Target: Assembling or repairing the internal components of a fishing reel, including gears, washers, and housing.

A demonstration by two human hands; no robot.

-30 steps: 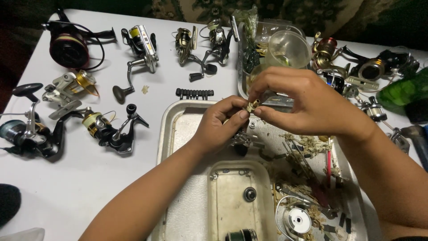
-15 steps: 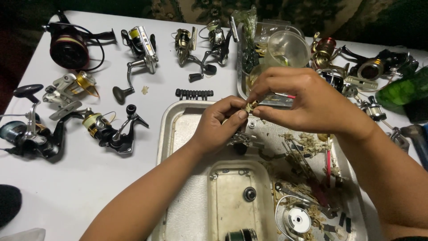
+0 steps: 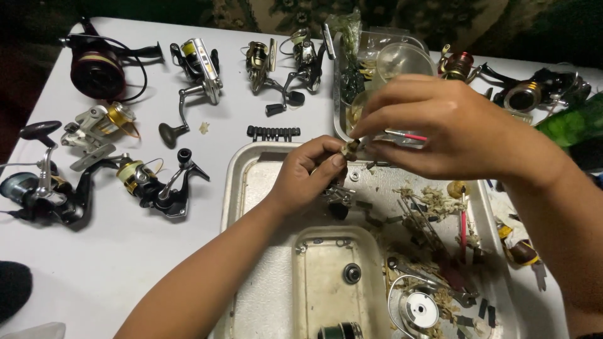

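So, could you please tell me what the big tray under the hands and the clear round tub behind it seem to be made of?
The large rectangular silver tray looks like bare metal, probably aluminium or steel: dull grey sheen, rolled rim, scuffed floor. The clear round tub looks like thin transparent plastic: see-through wall and soft glare, though glass cannot be ruled out.

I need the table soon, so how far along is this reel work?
Done: one reel looks stripped, its loose parts and a spool lying in the metal tray. In hand: both hands, left hand and right hand, pinch a small brass part. Left: several whole spinning reels sit on the table.
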